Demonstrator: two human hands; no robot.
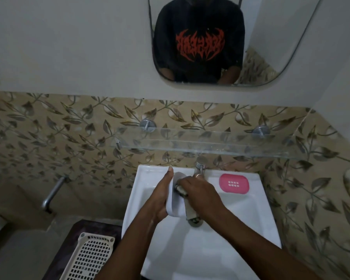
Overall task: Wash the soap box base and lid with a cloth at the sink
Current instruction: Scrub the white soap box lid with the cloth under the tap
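Holds the white soap box piece (177,203) in the left hand (160,199), over the bowl of the sink (240,223): fingers curled round its near end from below, thumb (168,175) laid straight along its far edge, pointing toward the wall. Tilts that piece up on edge, hollow side turned to the right hand (202,191). Presses a grey-beige cloth (190,212) into the hollow with the right hand, fingers (187,181) bent and closed on the bunched fabric, knuckles up; wears a ring (198,175) on one of them. Lets the loose tail of the cloth hang below the right palm, down toward the drain (194,222). Has both hands meeting at the white piece, cloth between them.

Shows the pink soap box piece (234,183) to the right of the right fingers, apart from them, lying flat on the sink's back ledge, a block of small slots in its middle. Shows the tap (199,165) just beyond the right fingertips, at the back of the sink; cannot tell whether water runs. Farther beyond the fingers, has a glass shelf (200,144) on the leaf-patterned tile wall and a mirror (271,47) above it. Left of the left hand and nearer the body, off the sink, shows a white perforated basket (87,257), with a metal wall spout (53,194) farther left
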